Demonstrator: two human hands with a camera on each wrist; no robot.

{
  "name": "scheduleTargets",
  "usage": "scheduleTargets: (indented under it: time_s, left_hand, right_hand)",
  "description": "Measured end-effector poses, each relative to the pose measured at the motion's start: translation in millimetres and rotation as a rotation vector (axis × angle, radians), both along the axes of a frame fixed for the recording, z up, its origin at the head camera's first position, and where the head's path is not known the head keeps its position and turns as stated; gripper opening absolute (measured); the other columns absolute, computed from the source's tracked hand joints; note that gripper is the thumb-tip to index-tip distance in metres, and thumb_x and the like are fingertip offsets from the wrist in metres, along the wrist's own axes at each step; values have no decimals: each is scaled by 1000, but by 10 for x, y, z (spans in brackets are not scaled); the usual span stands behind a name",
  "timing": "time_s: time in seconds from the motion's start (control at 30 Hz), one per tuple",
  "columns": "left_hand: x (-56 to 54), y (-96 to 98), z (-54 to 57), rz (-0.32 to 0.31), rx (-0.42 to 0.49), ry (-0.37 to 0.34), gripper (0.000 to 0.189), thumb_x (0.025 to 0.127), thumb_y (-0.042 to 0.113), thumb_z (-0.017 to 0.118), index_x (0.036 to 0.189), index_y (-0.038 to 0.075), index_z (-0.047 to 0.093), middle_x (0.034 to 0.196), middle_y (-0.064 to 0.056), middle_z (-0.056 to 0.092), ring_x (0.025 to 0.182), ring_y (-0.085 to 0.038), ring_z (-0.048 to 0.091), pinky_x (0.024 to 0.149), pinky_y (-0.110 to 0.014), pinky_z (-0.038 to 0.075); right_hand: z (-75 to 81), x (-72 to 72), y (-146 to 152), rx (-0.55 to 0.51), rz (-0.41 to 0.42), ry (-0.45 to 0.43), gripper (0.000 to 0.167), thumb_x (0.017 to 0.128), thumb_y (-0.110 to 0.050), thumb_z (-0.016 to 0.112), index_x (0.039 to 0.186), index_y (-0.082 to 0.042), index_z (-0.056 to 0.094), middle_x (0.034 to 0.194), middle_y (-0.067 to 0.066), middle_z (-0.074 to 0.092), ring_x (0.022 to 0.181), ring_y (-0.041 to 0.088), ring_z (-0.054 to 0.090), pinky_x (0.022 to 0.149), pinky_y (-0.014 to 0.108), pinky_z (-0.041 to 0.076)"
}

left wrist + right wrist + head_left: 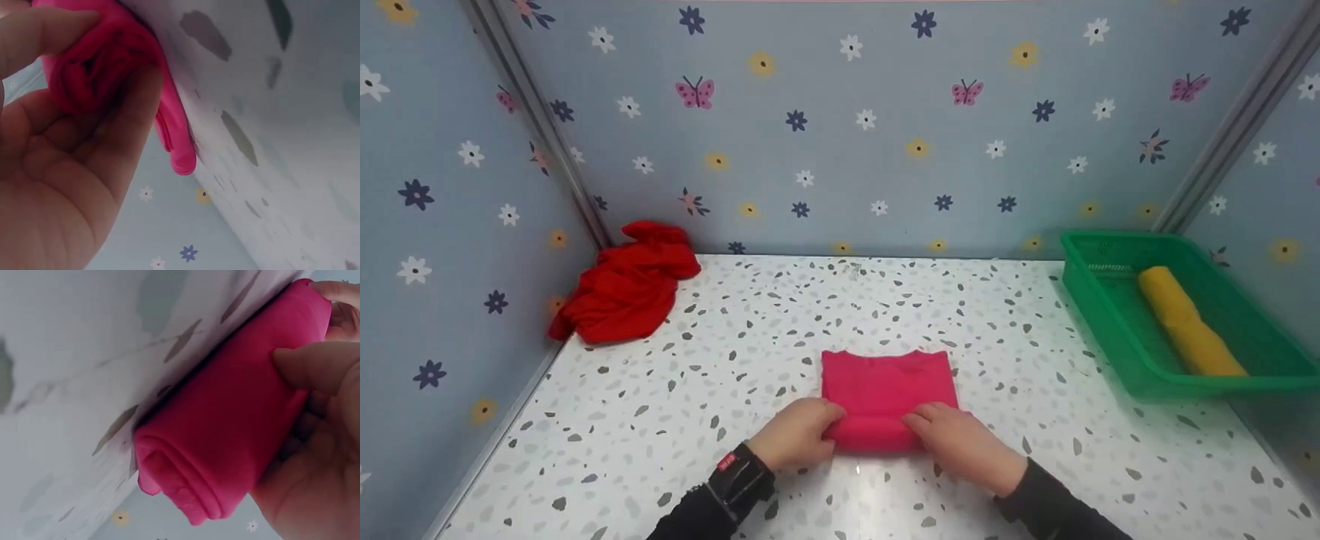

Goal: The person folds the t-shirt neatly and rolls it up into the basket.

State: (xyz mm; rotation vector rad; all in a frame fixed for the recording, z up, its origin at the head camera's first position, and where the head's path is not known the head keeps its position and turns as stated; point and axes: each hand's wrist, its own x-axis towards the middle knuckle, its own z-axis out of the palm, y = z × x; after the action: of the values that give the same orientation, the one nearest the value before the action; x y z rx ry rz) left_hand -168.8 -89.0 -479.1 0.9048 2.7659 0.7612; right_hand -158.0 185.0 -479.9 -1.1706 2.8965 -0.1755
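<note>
A bright pink folded cloth [889,379] lies on the speckled tabletop in front of me, its near end wound into a thick roll [877,433]. My left hand [799,433] grips the left end of that roll; the left wrist view shows the spiral layers of the cloth [107,62] between thumb and fingers. At the right part of the roll, my right hand [964,442] holds it, with the thumb pressed on the near side of the cloth [225,416] in the right wrist view. The far part of the cloth lies flat, its far edge slightly wavy.
A crumpled red cloth [634,289] lies in the back left corner. On the right stands a green plastic basket [1110,330] with a rolled yellow cloth [1189,322] inside. Flower-patterned walls [840,161] enclose the white speckled table [720,360] on the left, back and right.
</note>
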Motion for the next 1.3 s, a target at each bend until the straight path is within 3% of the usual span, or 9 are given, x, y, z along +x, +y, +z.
scheduleTargets:
  time_s: [0.13,0.3,0.43,0.53,0.73,0.93,1.13,1.3]
  left_hand:
    - [-42,-21,2,19,54,-85,13,81,3,69,92,10,69,70,9,51,69,-9,47,69,-28,44]
    - [-108,-34,-12,98,105,-175,3,87,8,66,89,9,66,69,5,48,70,-12,48,69,-32,43]
    - [-146,-34,-15,169,149,-230,7,88,8,65,95,7,66,74,2,52,74,-15,50,70,-35,44]
    - [-168,-29,-22,216,165,-241,15,88,10,67,101,5,65,80,1,56,77,-16,52,72,-36,46]
    - [-199,-4,-36,260,152,-243,14,88,11,68,99,5,63,81,-1,56,76,-17,53,71,-36,46]
    - [-210,12,-49,275,152,-262,13,88,11,69,98,5,64,81,-1,57,75,-17,54,70,-35,47]
    - [-232,2,-32,279,153,-282,19,87,11,70,104,3,65,84,-3,58,74,-17,55,65,-33,48]
    - [-234,11,-14,279,135,-293,22,88,12,70,106,2,65,85,-3,58,72,-17,56,62,-32,48]
  right_hand:
    - [26,-51,14,-67,18,-22,28,91,-7,67,119,-4,63,100,5,62,94,20,60,86,35,53]
    - [17,-186,15,-118,18,-66,21,94,-6,61,114,-4,59,93,3,59,91,19,59,86,35,52]
    - [17,-311,-5,-119,-32,-156,16,95,-7,57,111,-8,57,89,-1,55,87,16,56,84,35,52]
    - [7,-378,-20,-120,-46,-171,13,95,-7,56,108,-9,59,90,-1,56,88,16,57,86,37,51]
    - [-56,-416,-23,-106,-35,-92,15,94,-8,56,108,-8,61,97,4,60,96,21,57,89,38,50]
    - [-104,-388,-26,-90,-43,-11,25,94,-10,58,118,-5,61,106,8,63,105,24,59,93,39,50]
    - [-104,-332,-44,-135,-23,106,33,95,-10,61,127,-2,59,113,10,63,108,25,59,94,38,50]
    - [-31,-205,-42,-147,-43,111,50,94,-20,66,138,0,52,129,14,57,122,29,52,104,43,42]
